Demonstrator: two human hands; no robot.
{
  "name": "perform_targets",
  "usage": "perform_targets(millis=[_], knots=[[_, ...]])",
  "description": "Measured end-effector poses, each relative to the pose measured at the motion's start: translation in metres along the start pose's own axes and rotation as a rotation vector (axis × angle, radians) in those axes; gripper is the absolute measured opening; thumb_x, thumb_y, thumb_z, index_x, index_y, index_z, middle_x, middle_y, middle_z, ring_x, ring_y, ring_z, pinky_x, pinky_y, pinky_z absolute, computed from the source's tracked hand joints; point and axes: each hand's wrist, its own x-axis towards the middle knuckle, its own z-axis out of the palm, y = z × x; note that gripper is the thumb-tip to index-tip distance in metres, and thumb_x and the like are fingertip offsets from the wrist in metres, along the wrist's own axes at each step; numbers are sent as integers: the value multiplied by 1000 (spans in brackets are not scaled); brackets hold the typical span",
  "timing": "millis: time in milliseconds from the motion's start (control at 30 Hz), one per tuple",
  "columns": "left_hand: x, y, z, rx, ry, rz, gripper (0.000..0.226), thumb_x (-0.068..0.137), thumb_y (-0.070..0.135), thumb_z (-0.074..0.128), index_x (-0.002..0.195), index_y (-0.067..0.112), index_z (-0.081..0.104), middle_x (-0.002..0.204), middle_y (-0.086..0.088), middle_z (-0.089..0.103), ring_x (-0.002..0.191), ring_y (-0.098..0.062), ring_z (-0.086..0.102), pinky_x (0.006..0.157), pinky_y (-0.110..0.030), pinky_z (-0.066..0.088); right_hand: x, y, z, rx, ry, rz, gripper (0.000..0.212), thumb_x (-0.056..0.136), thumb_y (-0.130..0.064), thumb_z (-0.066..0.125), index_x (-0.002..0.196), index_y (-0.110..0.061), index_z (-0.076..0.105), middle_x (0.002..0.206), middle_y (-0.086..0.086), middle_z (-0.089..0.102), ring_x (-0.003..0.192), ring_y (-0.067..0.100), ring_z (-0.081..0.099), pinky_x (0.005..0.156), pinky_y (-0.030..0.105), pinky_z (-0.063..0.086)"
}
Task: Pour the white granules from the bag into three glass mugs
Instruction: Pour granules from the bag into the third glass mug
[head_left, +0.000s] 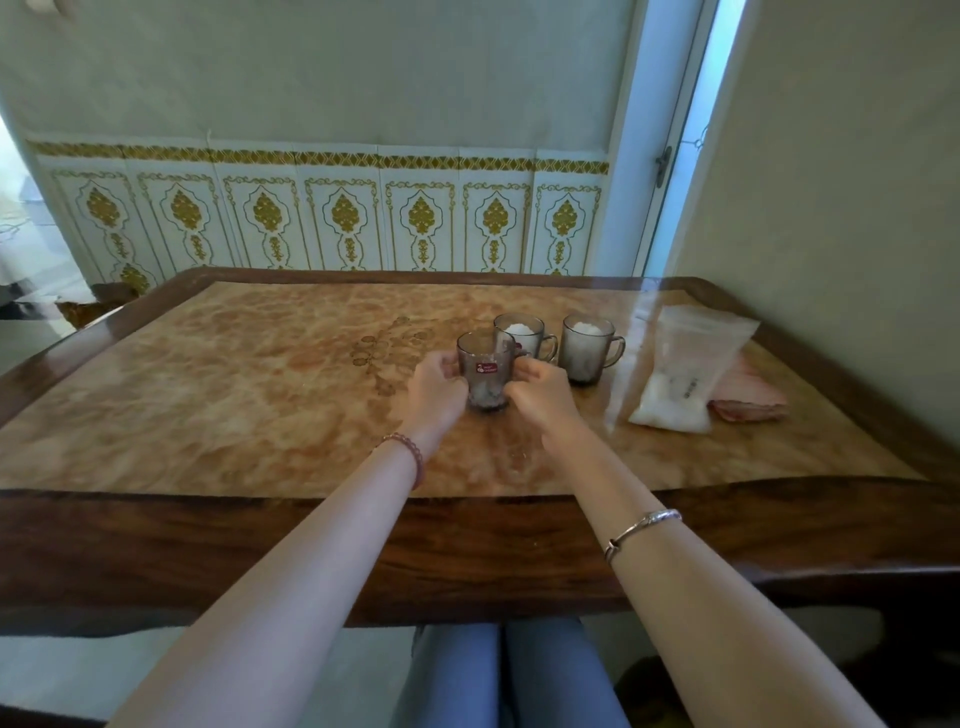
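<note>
Three smoky glass mugs stand on the marbled table (234, 395). The nearest mug (484, 364) carries a red sticker and has white granules low inside. My left hand (435, 387) curls round its left side and my right hand (537, 397) grips its right side at the handle. Behind it, the middle mug (524, 338) and the right mug (587, 348) each show a heap of white granules near the rim. The clear plastic bag (685, 369) lies flat at the right, with granules gathered at its near end.
A folded pink cloth (753, 400) lies under the bag's right side, near the table's right edge. A dark wooden border (311, 540) frames the tabletop in front of me. A patterned wall and a door stand beyond the table.
</note>
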Motion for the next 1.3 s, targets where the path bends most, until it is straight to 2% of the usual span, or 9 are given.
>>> perform_targets(millis=[100, 433, 567, 700, 867, 1000, 1167, 1233, 1300], knots=[[-7, 5, 14, 32, -53, 14, 34, 87, 3, 51, 120, 13, 58, 115, 0, 63, 106, -19, 59, 81, -30, 49, -6, 3, -19, 7, 32, 3, 58, 86, 6, 59, 142, 0, 43, 139, 11, 53, 128, 22, 50, 102, 30, 43], [-20, 8, 46, 84, -108, 29, 36, 87, 0, 52, 122, 10, 53, 121, -4, 60, 114, -18, 55, 97, -36, 47, -6, 23, -50, -39, 100, 20, 52, 85, 7, 56, 136, -1, 52, 133, 11, 59, 124, 23, 54, 92, 24, 43], [-18, 9, 44, 146, -79, 17, 34, 88, 7, 56, 122, 11, 54, 119, -3, 60, 110, -18, 56, 87, -30, 46, 0, 29, -56, -61, 91, 41, 51, 86, 5, 59, 136, -1, 52, 136, 13, 57, 126, 26, 53, 104, 32, 44], [-23, 24, 41, 215, -50, 91, 41, 92, 12, 55, 132, 14, 47, 131, -3, 55, 106, -17, 55, 80, -26, 43, 3, 27, -77, -57, 175, 107, 37, 90, -2, 58, 125, -9, 64, 131, 8, 60, 122, 26, 55, 105, 38, 45], [-36, 56, 52, 216, -90, 224, 46, 93, 8, 49, 139, 15, 44, 141, -4, 46, 128, -22, 45, 101, -33, 42, -2, 17, -110, 24, 288, 153, 25, 88, -5, 54, 106, -13, 69, 112, 8, 68, 102, 23, 63, 93, 37, 54], [-47, 73, 70, 166, -180, 265, 43, 95, 8, 49, 138, 13, 45, 137, -5, 49, 112, -12, 53, 91, -25, 39, -9, 11, -139, 76, 369, 148, 25, 88, 1, 51, 86, -18, 67, 105, 9, 68, 94, 20, 62, 88, 36, 54], [-47, 86, 92, 119, -265, 265, 46, 90, 6, 52, 135, 12, 48, 134, -5, 51, 125, -21, 48, 103, -34, 42, -12, 4, -171, 24, 483, 98, 32, 89, -2, 56, 118, -12, 65, 109, 2, 62, 98, 18, 57, 85, 28, 50], [-45, 91, 102, 105, -277, 277, 45, 90, 8, 53, 135, 11, 48, 133, -6, 52, 123, -20, 48, 100, -34, 43, -12, 4, -184, 4, 534, 86, 38, 87, -4, 57, 124, -14, 61, 116, 5, 61, 105, 23, 59, 90, 32, 50], [-42, 95, 109, 87, -293, 287, 45, 90, 9, 55, 135, 12, 48, 134, -5, 51, 122, -19, 49, 89, -28, 45, -7, 5, -193, 19, 545, 99, 41, 87, -6, 57, 128, -13, 56, 121, 8, 61, 110, 28, 59, 85, 34, 50]])
